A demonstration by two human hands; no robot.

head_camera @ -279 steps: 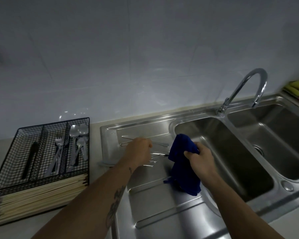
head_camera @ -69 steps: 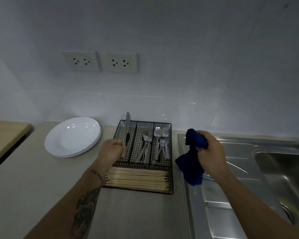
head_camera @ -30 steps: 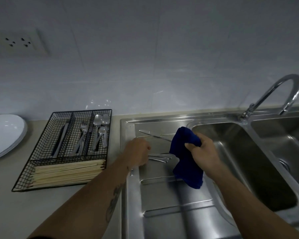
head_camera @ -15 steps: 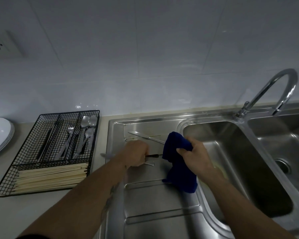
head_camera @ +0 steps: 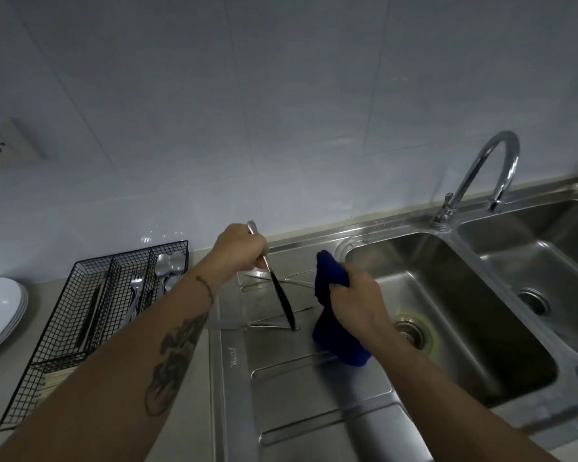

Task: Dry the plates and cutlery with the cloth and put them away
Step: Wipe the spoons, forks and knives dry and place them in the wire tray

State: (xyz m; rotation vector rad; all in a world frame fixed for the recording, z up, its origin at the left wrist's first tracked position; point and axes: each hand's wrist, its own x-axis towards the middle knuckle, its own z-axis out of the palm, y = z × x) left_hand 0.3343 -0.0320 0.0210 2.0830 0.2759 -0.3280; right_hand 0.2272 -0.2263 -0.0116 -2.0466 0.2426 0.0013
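— Knife [head_camera: 282,301] first: where is it?

— Centre of the frame, over the draining board [head_camera: 314,395]. My left hand [head_camera: 239,253] grips it by the handle, dark blade slanting down. My right hand [head_camera: 356,303], just right of it, is clenched on the blue cloth [head_camera: 334,338].

— Wiped?

— Not yet, I judge; cloth and blade are apart.

— What's left?

— A few more pieces lie on the board behind the blade. At left, the wire caddy [head_camera: 80,315] already holds spoons, forks and a knife, and the white plates [head_camera: 0,308] sit stacked at the left edge.
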